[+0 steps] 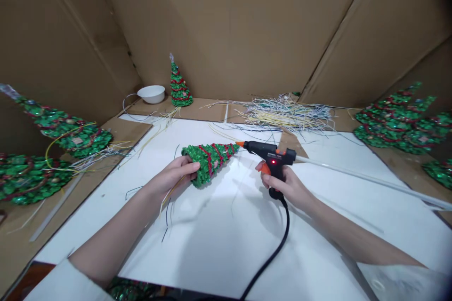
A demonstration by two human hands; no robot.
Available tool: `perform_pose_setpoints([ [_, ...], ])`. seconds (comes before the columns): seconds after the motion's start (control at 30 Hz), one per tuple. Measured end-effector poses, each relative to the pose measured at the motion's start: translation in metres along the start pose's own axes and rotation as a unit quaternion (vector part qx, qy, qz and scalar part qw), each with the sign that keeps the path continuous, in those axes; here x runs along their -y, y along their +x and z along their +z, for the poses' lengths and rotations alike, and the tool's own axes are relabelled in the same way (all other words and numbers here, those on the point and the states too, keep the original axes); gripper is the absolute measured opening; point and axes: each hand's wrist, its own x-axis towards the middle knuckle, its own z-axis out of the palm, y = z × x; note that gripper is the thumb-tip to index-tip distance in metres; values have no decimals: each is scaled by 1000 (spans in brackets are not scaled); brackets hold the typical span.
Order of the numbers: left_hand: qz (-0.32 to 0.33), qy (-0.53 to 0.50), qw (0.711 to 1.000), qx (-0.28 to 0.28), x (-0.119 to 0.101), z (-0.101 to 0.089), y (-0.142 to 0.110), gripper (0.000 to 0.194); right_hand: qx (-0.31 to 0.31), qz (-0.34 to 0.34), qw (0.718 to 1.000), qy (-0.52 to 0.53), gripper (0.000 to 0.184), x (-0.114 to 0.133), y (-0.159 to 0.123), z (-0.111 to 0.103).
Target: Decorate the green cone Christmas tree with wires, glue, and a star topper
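My left hand (pixel 181 171) grips the base of a small green Christmas tree (pixel 213 159) with red garland, tilted on its side with its tip to the right. Thin wires trail below that hand. In my right hand (pixel 280 181) is a black and orange hot glue gun (pixel 268 150), my fingers round its handle and trigger. Its orange nozzle (pixel 240 144) is right at the tree's tip; whether they touch I cannot tell. A red light glows on the gun. A long glue stick (pixel 353 173) sticks out of its back, and a black cord (pixel 278 249) runs down toward me.
Decorated trees stand at the left (pixel 67 127), the back (pixel 180 85) and the right (pixel 395 122). A heap of thin wires (pixel 289 114) lies at the back of the white work surface (pixel 219 244), near a white bowl (pixel 151 94). Cardboard walls (pixel 226 23) enclose the table.
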Motion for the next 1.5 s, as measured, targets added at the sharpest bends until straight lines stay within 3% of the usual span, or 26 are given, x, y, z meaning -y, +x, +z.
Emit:
perform_pose_setpoints([
  [0.17,-4,-1,1000,12,1,-1,0,43,-68,-66,988,-125,36,-11,4,11],
  [0.53,-4,-5,999,34,-1,-1,0,50,-73,-180,947,-256,21,-23,20,15],
  [1.07,-12,-8,1000,0,0,0,0,42,-68,-123,946,-291,27,-16,18,19],
  [1.27,-13,-6,1000,0,2,-2,1,36,-66,-113,944,-303,25,-13,18,19],
  [1.5,-11,-12,1000,27,1,-2,0,43,-73,-106,944,-304,24,-15,18,20],
])
